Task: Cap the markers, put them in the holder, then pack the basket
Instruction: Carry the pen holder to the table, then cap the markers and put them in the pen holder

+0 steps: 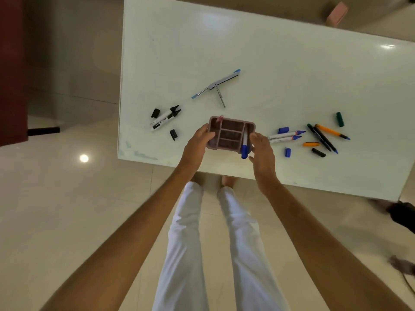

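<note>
I have the pink holder (229, 134) between both hands near the front edge of the white table (280, 63). My left hand (197, 142) grips its left wall, thumb curled over the rim and fingers wrapped round the outside; my right hand (261, 151) curls against its right side, though I cannot tell whether the fingers clamp the wall or only steady it. One blue-capped marker (244, 143) already stands in the narrow right-hand compartment, its cap sticking out toward me, so by my reckoning the job is barely begun. A small pink clip (220, 118) sits on the far left corner of the holder. To my left lie two black markers (165, 118), side by side and uncapped, with two black caps (155, 113) loose near them. To my right lie two blue markers (285, 136) with bare tips, and two blue caps (283, 130) just beside them. Further right is a crossed heap of thin pens (324, 138), one orange-bodied, with an orange cap (311, 144), a black cap (318, 152) and a green cap (340, 119) scattered about. All of these want capping and slotting in. A folding metal tool (216, 85) lies beyond the holder. I see no basket anywhere in view, so packing is still wholly ahead.
</note>
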